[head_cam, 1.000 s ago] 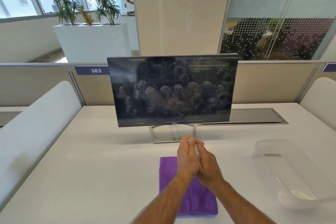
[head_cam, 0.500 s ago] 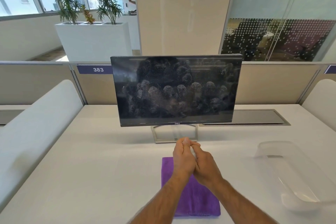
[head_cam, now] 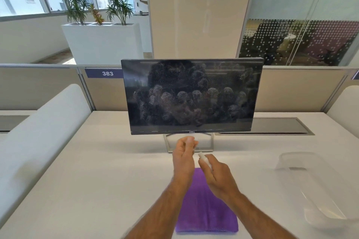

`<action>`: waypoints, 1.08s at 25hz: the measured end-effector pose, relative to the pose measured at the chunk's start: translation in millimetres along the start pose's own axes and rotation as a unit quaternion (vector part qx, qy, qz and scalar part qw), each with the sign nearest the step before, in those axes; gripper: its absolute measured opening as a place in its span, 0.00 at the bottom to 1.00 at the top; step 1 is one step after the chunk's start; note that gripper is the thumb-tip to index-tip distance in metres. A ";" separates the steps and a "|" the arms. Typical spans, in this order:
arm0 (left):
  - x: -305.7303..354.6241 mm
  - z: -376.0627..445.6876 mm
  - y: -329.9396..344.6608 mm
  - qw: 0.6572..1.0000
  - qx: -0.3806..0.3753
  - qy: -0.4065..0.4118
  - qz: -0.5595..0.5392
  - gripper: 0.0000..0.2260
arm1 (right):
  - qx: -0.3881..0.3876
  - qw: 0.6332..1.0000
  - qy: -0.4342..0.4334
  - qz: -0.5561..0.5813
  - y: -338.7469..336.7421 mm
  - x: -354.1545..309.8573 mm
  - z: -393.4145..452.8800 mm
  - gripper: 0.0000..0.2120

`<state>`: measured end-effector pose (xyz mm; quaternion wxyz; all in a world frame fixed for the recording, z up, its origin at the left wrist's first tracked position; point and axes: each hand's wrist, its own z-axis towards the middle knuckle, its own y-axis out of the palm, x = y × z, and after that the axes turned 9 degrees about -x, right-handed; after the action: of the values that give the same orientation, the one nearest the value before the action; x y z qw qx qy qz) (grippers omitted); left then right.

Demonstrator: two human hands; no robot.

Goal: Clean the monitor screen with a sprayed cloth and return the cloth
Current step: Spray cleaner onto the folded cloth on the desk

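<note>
The dark monitor (head_cam: 191,96) stands mid-desk on a metal stand, its screen covered with smears and specks. A folded purple cloth (head_cam: 206,207) lies flat on the desk in front of it, partly under my forearms. My right hand (head_cam: 218,177) hovers above the cloth, closed around a small white spray bottle (head_cam: 204,158) whose tip points up and left. My left hand (head_cam: 184,154) is just left of the bottle. Its fingertips pinch what looks like a small pale cap, a short gap away from the bottle.
A clear plastic tray (head_cam: 310,186) rests on the desk at the right. A grey cable hatch (head_cam: 272,126) lies behind the monitor to the right. White padded dividers flank the desk, with a low partition marked 383 (head_cam: 107,73) at the back.
My hands were pressed together around the bottle. They have now come apart, the left lifting up and away with its pinch and the right keeping the bottle.
</note>
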<state>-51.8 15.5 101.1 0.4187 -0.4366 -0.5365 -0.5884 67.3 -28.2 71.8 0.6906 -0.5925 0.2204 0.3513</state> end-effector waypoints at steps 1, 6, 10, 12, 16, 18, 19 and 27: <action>1.4 3.6 -12.1 1.000 0.010 0.010 0.023 0.08 | 0.010 1.000 0.001 0.017 0.7 1.4 -1.1 0.21; -0.3 23.2 -101.1 0.942 0.029 0.008 0.334 0.09 | 0.029 0.996 0.012 0.086 -4.5 16.3 -5.9 0.07; -4.0 27.4 -168.9 0.819 -0.011 -0.110 0.563 0.19 | 0.030 0.990 0.053 0.126 -5.9 27.2 -7.1 0.06; -0.4 21.6 -195.3 0.782 -0.013 -0.146 0.605 0.17 | 0.033 0.987 0.071 0.144 -2.7 31.5 -6.8 0.05; 5.4 3.0 -232.2 0.795 0.039 -0.182 0.578 0.13 | 0.045 0.983 0.089 0.154 0.4 38.2 -7.0 0.08; 4.1 -2.2 -240.4 0.807 0.052 -0.175 0.562 0.12 | 0.046 0.982 0.094 0.155 1.6 40.7 -7.9 0.08; 2.7 -2.6 -243.6 0.811 0.056 -0.168 0.557 0.11 | 0.046 0.983 0.096 0.153 2.4 41.6 -7.9 0.08; -12.8 -0.2 -249.2 0.832 0.072 -0.146 0.530 0.14 | 0.038 0.988 0.097 0.117 5.4 39.7 -10.9 0.11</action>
<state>-287.9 34.0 22.6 0.6133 -0.7033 -0.3191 -0.1656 90.5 -29.7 37.4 0.6417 -0.5674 0.3675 0.3623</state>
